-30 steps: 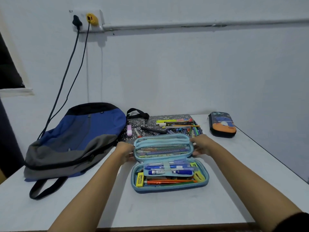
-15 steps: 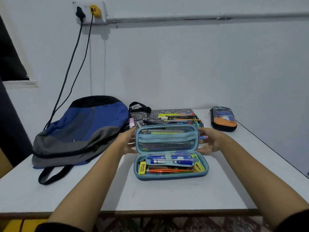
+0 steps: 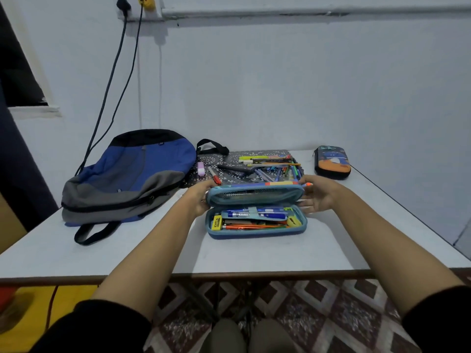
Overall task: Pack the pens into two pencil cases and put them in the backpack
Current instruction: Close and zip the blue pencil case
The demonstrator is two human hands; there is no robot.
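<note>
Case (image 3: 256,225), likely closing step: lid (image 3: 254,196) stands half over. Left hand (image 3: 200,198) fingers curl round its end; right hand (image 3: 317,197) fingers loose, touching. Next: fold flat, zip.

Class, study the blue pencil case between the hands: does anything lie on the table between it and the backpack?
Nothing visible does: the table is bare between the pencil case and the backpack to its left. The left hand grips the lid on that side. The backpack's zips look closed.
</note>
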